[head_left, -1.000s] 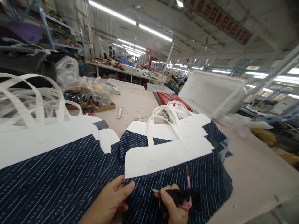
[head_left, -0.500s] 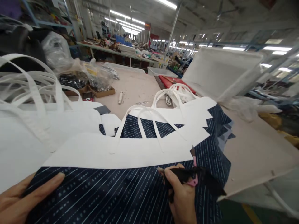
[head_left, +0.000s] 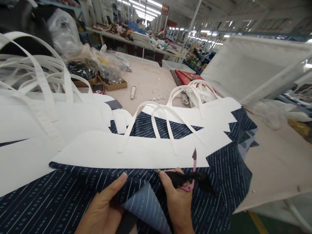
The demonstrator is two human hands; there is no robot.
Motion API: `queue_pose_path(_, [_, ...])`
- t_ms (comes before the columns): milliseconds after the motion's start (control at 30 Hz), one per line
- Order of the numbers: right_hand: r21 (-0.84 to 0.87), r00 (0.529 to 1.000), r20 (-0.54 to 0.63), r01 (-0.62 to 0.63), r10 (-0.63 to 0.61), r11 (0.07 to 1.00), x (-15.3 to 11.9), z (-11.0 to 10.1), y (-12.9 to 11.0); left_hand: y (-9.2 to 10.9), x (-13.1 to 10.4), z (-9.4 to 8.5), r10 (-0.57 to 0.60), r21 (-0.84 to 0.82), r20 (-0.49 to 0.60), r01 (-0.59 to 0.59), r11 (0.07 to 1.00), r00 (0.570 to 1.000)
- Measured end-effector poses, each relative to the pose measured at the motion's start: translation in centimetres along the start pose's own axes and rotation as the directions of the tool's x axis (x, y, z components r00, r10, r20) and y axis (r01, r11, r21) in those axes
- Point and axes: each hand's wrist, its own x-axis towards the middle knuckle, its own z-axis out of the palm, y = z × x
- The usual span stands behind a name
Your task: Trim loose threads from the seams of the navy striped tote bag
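A navy striped tote bag (head_left: 73, 191) with a white top band and white handles lies flat in front of me on other bags of the same kind. My left hand (head_left: 104, 208) pinches its lower edge and folds a corner back, so the paler inside (head_left: 146, 208) shows. My right hand (head_left: 177, 201) grips the same edge beside it and also holds pink thread snips (head_left: 192, 172) and a scrap of black cloth (head_left: 195, 180). The snips' blade points up.
Stacks of matching bags lie at left (head_left: 36, 110) and right (head_left: 219, 113). Behind them are cardboard trays with bagged hardware (head_left: 107, 78), a small white tool (head_left: 133, 92), a red tray (head_left: 187, 76) and a large white bin (head_left: 253, 65). The table edge (head_left: 268, 195) runs at right.
The top bag slid left off the right stack to lie before me. My left hand swung out left, then came back to the lower edge and folded a corner up. The view tilted down.
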Motion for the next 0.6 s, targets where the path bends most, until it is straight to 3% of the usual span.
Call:
queue_pose_path(67, [-0.010, 1.000, 0.000, -0.016, 0.016, 1.000, -0.1, 0.0, 0.1, -0.5, 0.3, 1.2, -0.024, 0.016, 0.000, 0.024, 1.000, 1.000])
queue_pose_path(167, [0.000, 0.998, 0.029, -0.062, 0.062, 0.998, 0.2, 0.0, 0.1, -0.8, 1.3, 1.7, -0.050, 0.073, -0.029, 0.052, 0.996, 0.998])
queue_pose_path(300, [0.135, 0.982, 0.075, -0.184, 0.175, 0.974, 0.9, 0.0, -0.2, -1.0, 2.3, 1.0, -0.098, 0.085, -0.050, 0.102, 0.991, 0.994])
queue_pose_path(400, [0.150, 0.983, 0.062, -0.183, 0.175, 0.972, 1.2, 0.3, -0.4, -0.9, 2.4, 0.3, -0.108, 0.074, -0.057, 0.112, 0.991, 0.993])
queue_pose_path(600, [0.095, 0.983, 0.041, -0.182, 0.179, 0.979, 0.6, 0.6, 0.2, -0.6, 2.6, -0.3, -0.317, -0.034, -0.041, 0.316, 0.948, 0.948])
